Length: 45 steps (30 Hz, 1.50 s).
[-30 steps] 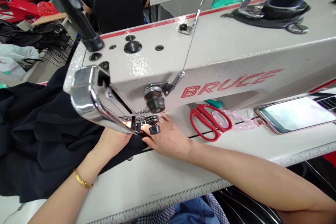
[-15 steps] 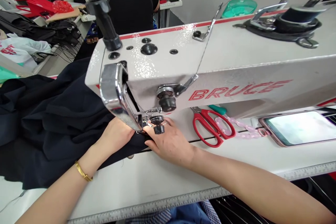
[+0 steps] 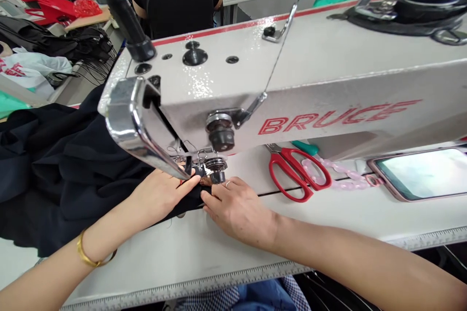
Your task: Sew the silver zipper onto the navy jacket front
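Observation:
Dark navy cloth (image 3: pixel 73 155) lies bunched left of the sewing machine (image 3: pixel 226 77), and a narrow end of it runs under the needle area. My left hand (image 3: pixel 158 197) grips the cloth just left of the needle, its thumb pointing right; the machine's metal cover hides some of its fingers. Close by on the right, my right hand (image 3: pixel 237 209) has curled fingers and pinches the cloth edge beside the tension dial. The presser foot is mostly hidden by the machine head and my fingers.
Red-handled scissors (image 3: pixel 299 175), a pink bead strap (image 3: pixel 350 182) and a phone (image 3: pixel 423 172) lie on the table right of my hand. A ruler strip (image 3: pixel 219 279) follows the front edge. A person in black (image 3: pixel 178 0) sits beyond the machine.
My left hand has shifted, its thumb now reaching right toward the needle. The right hand has drawn slightly back from the needle. The view has moved a little closer to the machine.

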### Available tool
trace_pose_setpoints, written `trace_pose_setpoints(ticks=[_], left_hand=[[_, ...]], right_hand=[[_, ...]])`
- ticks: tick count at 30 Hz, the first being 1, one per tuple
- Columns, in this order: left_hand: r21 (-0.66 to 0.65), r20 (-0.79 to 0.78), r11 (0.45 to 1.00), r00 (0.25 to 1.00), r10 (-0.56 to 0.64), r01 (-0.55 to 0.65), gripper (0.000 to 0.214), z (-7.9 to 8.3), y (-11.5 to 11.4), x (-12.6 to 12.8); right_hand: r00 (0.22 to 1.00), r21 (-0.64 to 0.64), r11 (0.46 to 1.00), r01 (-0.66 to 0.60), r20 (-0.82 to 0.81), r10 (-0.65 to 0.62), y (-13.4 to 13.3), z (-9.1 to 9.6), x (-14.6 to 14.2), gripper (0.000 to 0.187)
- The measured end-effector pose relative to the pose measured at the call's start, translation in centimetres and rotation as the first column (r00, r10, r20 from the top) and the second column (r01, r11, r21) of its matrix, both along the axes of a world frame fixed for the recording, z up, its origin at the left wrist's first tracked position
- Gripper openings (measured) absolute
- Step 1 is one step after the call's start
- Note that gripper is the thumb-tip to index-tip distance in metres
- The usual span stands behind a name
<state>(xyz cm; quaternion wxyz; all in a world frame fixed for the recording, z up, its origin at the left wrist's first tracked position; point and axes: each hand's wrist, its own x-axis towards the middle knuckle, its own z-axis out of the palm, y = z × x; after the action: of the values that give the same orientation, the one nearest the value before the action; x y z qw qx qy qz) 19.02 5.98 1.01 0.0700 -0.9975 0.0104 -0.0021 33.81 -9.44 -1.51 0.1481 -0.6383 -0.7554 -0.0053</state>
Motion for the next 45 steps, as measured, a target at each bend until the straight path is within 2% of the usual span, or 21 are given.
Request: trace_pose_setpoints(ticks=[3, 6, 9, 12, 15, 18, 22, 31, 37, 45], left_hand=[[-0.006, 0.101, 0.998, 0.993, -0.064, 0.065, 0.025, 0.5, -0.4, 1.0], [0.023, 0.179, 0.998, 0.982, -0.055, 0.052, 0.027, 0.8, -1.8, 1.8], [0.078, 0.249, 0.997, 0.968, -0.024, 0.005, 0.026, -0.1, -3.1, 1.9], [0.089, 0.291, 0.996, 0.957, -0.018, -0.008, 0.025, -1.6, -3.1, 1.5], [0.037, 0.274, 0.999, 0.962, -0.019, 0.009, 0.026, -2.3, -2.1, 1.2], [-0.024, 0.228, 0.997, 0.971, -0.066, 0.073, 0.026, -1.9, -0.7, 1.0], [-0.032, 0.211, 0.992, 0.971, -0.115, 0.124, 0.023, -1.2, 0.1, 0.5], [0.033, 0.292, 0.993, 0.949, -0.116, 0.112, 0.017, -1.5, -1.5, 0.9], [-0.062, 0.301, 0.993, 0.951, -0.075, 0.098, 0.018, -1.6, -1.3, 0.4], [-0.081, 0.209, 0.996, 0.978, -0.019, 0.037, 0.018, -2.0, -1.7, 0.2]], right_hand=[[1.000, -0.001, 1.000, -0.005, -0.003, 0.005, -0.1, -0.1, -0.2, 0.011], [1.000, 0.006, 1.000, -0.023, 0.004, 0.023, -0.2, -0.3, -0.5, 0.013], [0.999, -0.004, 0.999, -0.042, 0.005, 0.042, -0.2, -0.4, -0.8, 0.014], [1.000, -0.029, 0.999, -0.027, -0.012, 0.027, 0.0, -0.4, -0.9, 0.016], [1.000, -0.034, 0.999, -0.011, -0.025, 0.010, 0.2, -0.3, -1.0, 0.015], [0.999, -0.040, 0.999, -0.004, -0.038, 0.002, 0.4, -0.3, -1.0, 0.016], [0.999, -0.040, 0.999, -0.022, -0.046, 0.020, 0.4, -0.3, -0.9, 0.016], [0.998, 0.008, 0.999, -0.054, -0.036, 0.054, 0.6, -0.8, -1.3, 0.012], [0.997, -0.020, 0.999, -0.048, -0.053, 0.047, 0.4, -0.5, -0.9, 0.015], [0.993, -0.040, 0.994, -0.098, -0.071, 0.095, 0.2, -0.1, -0.2, 0.018]])
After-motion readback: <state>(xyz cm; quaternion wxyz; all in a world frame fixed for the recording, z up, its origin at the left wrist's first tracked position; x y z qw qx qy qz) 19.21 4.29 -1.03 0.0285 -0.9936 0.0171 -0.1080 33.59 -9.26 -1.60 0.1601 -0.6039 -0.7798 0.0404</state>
